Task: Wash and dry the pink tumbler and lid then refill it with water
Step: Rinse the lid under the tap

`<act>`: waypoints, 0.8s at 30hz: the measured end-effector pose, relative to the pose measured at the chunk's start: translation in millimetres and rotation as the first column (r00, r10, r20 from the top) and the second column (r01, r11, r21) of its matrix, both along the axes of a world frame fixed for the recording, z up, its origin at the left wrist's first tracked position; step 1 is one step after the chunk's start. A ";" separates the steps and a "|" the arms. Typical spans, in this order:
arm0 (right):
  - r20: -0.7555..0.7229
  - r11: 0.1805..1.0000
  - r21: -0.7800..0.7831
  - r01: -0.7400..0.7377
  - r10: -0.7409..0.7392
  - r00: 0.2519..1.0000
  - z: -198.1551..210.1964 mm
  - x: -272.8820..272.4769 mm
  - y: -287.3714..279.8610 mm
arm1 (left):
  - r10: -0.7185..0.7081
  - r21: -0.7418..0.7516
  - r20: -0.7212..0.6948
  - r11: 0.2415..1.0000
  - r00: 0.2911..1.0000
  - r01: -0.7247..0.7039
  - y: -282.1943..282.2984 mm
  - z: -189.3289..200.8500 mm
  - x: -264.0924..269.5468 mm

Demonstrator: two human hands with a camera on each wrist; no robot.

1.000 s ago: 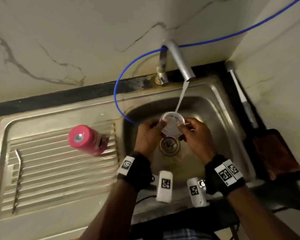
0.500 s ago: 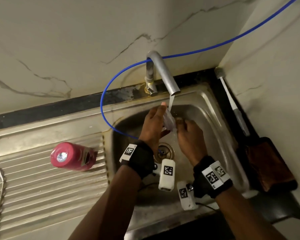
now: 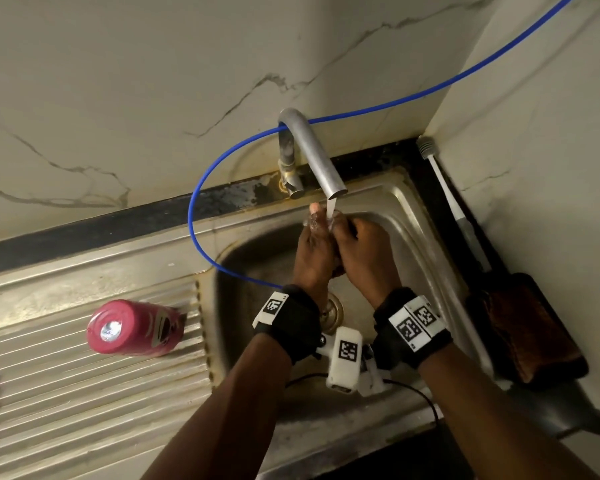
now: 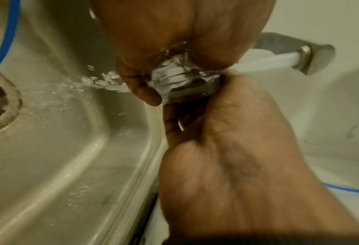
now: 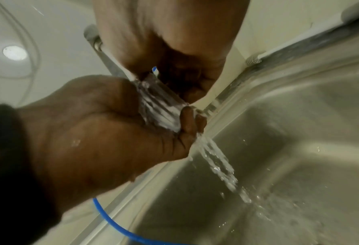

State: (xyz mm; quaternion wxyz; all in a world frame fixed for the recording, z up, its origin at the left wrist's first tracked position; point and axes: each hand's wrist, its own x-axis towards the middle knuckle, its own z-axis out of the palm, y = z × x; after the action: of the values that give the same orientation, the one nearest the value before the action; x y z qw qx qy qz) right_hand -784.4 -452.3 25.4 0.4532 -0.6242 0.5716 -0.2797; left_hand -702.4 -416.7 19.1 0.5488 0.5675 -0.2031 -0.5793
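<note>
Rinsing the clear lid [image 4: 185, 82] under the tap [image 3: 312, 157], I pinch it in my left hand [image 3: 314, 258] and right hand [image 3: 364, 258] over the sink [image 3: 440, 258]; next, drying it, then the pink tumbler [image 3: 132, 329] lying on the draining surface.

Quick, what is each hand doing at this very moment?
Left hand: closed, gripping the clear round plastic lid under the running tap water.
Right hand: closed, fingers curled round the same lid.

A home kitchen: steel sink [image 3: 413, 216] with ribbed drainboard [image 3: 84, 393], tap [image 3: 312, 154], marble-look wall.
</note>
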 end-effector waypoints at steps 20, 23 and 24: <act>0.209 0.942 0.229 -0.245 0.198 0.958 1.0 -4.4 -10.9 | -0.076 -0.042 0.183 0.996 0.980 0.085 7.2 -3.6 14.3; 0.078 0.913 0.071 -0.403 0.397 0.914 2.8 -12.9 -13.9 | -0.068 0.077 0.061 0.995 0.996 0.064 5.5 8.8 18.7; 0.027 0.889 0.048 -0.456 0.455 0.890 2.9 -16.2 -16.1 | -0.078 0.117 0.041 0.990 0.996 0.073 4.5 12.0 20.8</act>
State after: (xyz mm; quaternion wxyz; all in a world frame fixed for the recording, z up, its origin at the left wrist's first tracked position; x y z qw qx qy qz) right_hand -800.5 -468.3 28.4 0.5268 -0.7265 0.4130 -0.1551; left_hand -681.5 -412.3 31.1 0.4880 0.6031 -0.2030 -0.5974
